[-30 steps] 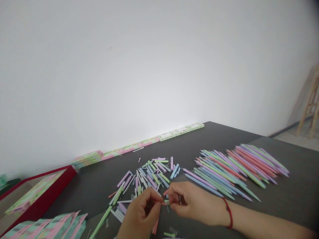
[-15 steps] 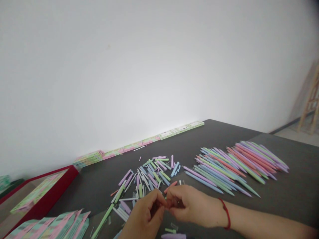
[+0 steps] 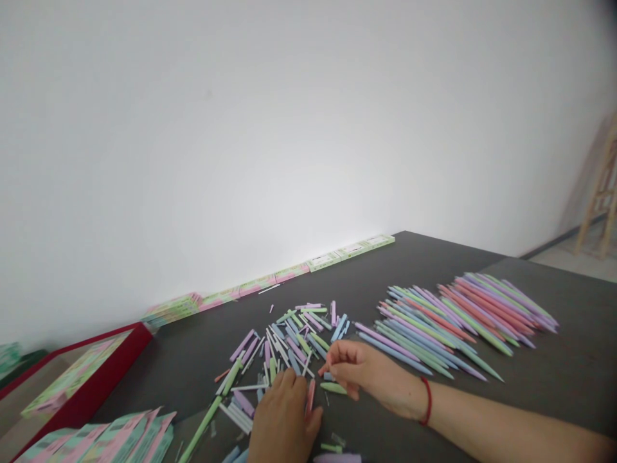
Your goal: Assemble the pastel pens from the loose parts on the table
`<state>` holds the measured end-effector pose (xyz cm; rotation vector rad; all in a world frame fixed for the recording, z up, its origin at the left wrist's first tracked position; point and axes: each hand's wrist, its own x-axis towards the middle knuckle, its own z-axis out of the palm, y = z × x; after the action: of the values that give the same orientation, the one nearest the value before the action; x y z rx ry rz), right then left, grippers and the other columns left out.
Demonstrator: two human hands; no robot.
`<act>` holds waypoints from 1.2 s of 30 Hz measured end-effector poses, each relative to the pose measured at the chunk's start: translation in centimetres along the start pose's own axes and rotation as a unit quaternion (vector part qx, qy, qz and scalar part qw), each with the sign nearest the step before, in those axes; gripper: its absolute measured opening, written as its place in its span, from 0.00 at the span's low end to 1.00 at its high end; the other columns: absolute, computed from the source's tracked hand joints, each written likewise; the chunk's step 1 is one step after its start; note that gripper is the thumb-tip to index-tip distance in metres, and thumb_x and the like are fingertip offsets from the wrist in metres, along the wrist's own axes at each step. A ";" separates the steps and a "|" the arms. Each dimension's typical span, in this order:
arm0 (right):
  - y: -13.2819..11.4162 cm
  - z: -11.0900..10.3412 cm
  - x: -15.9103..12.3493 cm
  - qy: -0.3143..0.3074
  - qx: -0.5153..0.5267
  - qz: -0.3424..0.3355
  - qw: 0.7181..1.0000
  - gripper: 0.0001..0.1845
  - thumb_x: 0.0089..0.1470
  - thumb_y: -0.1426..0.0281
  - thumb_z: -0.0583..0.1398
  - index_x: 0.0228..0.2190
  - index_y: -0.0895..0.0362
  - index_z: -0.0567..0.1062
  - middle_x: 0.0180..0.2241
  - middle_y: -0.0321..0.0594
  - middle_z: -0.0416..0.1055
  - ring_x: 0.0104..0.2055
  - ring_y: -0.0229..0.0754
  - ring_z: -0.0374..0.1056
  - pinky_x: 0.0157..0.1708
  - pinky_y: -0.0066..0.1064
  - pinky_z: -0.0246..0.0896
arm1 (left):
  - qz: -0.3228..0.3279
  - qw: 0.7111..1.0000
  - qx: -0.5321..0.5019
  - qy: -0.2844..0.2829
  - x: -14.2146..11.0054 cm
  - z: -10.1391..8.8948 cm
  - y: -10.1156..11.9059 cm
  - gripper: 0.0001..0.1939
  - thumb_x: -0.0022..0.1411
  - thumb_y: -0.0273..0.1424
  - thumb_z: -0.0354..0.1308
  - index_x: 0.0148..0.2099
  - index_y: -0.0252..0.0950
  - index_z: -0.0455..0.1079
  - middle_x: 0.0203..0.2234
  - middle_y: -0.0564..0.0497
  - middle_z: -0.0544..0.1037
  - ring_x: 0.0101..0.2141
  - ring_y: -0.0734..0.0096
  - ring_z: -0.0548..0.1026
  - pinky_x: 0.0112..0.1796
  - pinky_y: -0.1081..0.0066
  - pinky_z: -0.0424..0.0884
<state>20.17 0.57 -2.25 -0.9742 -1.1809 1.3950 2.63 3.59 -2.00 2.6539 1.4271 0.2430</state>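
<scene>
My left hand (image 3: 284, 418) reaches palm down over the near edge of a pile of pen parts (image 3: 294, 341). Between its thumb and forefinger is a red pen barrel (image 3: 310, 395). Just to the right, my right hand (image 3: 369, 373), with a red cord on the wrist, pinches a small coral-red pen piece (image 3: 322, 370), partly hidden by the fingers. Under it lie a green pen part (image 3: 333, 388) and a small blue piece (image 3: 328, 377). The pile mixes lilac, green and blue barrels with thin white refills.
Rows of assembled pastel pens (image 3: 424, 334) lie right of the pile. Flat printed boxes (image 3: 260, 283) line the wall. At left are a red-edged box (image 3: 130, 350) and printed packets (image 3: 116, 437). A lilac part (image 3: 337, 458) is at the near table edge.
My hands, fingertips together before, have parted. The left has turned palm down by the pile, with the red barrel at its fingers; the right has lifted slightly, uncovering the green part.
</scene>
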 end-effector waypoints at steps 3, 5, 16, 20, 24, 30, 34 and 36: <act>0.1 -0.1 0.1 0.009 0.002 -0.001 1.000 0.05 0.46 0.70 0.58 0.27 0.59 0.66 0.21 0.28 0.62 0.15 0.26 0.50 0.16 0.21 0.44 | -0.016 0.999 0.031 0.011 0.1 0.3 0.4 0.06 0.52 0.23 0.49 0.31 0.37 0.66 0.34 0.47 0.72 0.38 0.61 0.69 0.38 0.66 0.61; 0.3 -0.2 0.3 0.013 0.001 -0.001 1.000 0.06 0.47 0.69 0.58 0.27 0.58 0.66 0.20 0.27 0.62 0.15 0.27 0.49 0.16 0.22 0.43 | -0.028 0.999 0.039 0.016 0.2 0.4 0.4 0.07 0.53 0.23 0.48 0.32 0.37 0.66 0.33 0.47 0.72 0.37 0.62 0.69 0.38 0.67 0.61; 0.2 -0.4 0.3 0.024 -0.051 -0.040 0.998 0.08 0.53 0.65 0.56 0.28 0.57 0.64 0.14 0.23 0.56 0.15 0.30 0.49 0.17 0.23 0.43 | -0.042 0.983 -0.169 0.053 1.0 0.2 -0.6 0.06 0.55 0.28 0.49 0.26 0.39 0.61 0.20 0.55 0.67 0.24 0.70 0.66 0.27 0.71 0.58; -0.9 0.1 -0.3 0.021 -0.056 -0.072 0.996 0.08 0.54 0.65 0.56 0.29 0.56 0.64 0.14 0.23 0.55 0.16 0.30 0.50 0.18 0.23 0.45 | -0.108 0.833 -0.541 -0.045 1.4 -1.3 -1.3 0.11 0.57 0.39 0.48 0.27 0.40 0.57 0.12 0.63 0.55 0.13 0.80 0.48 0.15 0.78 0.45; -1.5 0.9 -1.0 0.015 -0.068 -0.098 0.993 0.07 0.54 0.67 0.56 0.29 0.56 0.64 0.17 0.25 0.57 0.17 0.30 0.51 0.17 0.22 0.46 | -0.100 0.657 -0.745 -0.059 1.2 -1.6 -1.4 0.12 0.56 0.38 0.55 0.28 0.38 0.58 0.16 0.62 0.61 0.13 0.85 0.47 0.12 0.83 0.42; -2.4 1.2 -1.5 0.040 -0.068 -0.126 0.989 0.09 0.55 0.63 0.57 0.29 0.56 0.64 0.20 0.28 0.61 0.19 0.31 0.54 0.19 0.22 0.50 | -0.067 0.610 -0.788 -0.049 1.1 -0.9 -0.9 0.12 0.52 0.34 0.64 0.29 0.35 0.64 0.18 0.59 0.70 0.12 0.88 0.57 0.12 0.85 0.50; -3.6 0.9 -1.6 0.059 -0.056 -0.151 0.985 0.12 0.55 0.60 0.56 0.30 0.57 0.64 0.21 0.28 0.61 0.19 0.30 0.53 0.21 0.23 0.54 | -0.076 0.610 -0.786 -0.072 1.2 -0.5 -0.8 0.12 0.49 0.33 0.67 0.29 0.35 0.67 0.22 0.54 0.75 0.21 0.78 0.71 0.18 0.81 0.64; -4.1 0.8 -1.6 0.063 -0.059 -0.156 0.984 0.12 0.55 0.61 0.56 0.29 0.57 0.64 0.19 0.27 0.59 0.18 0.30 0.53 0.22 0.24 0.54 | -0.071 0.607 -0.786 -0.094 1.2 -0.1 -0.6 0.11 0.48 0.33 0.67 0.33 0.34 0.70 0.23 0.52 0.76 0.26 0.74 0.74 0.25 0.76 0.69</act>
<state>20.47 -1.12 1.89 -0.9000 -1.2716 1.0111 2.71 4.91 -1.87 0.9945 0.6041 0.7200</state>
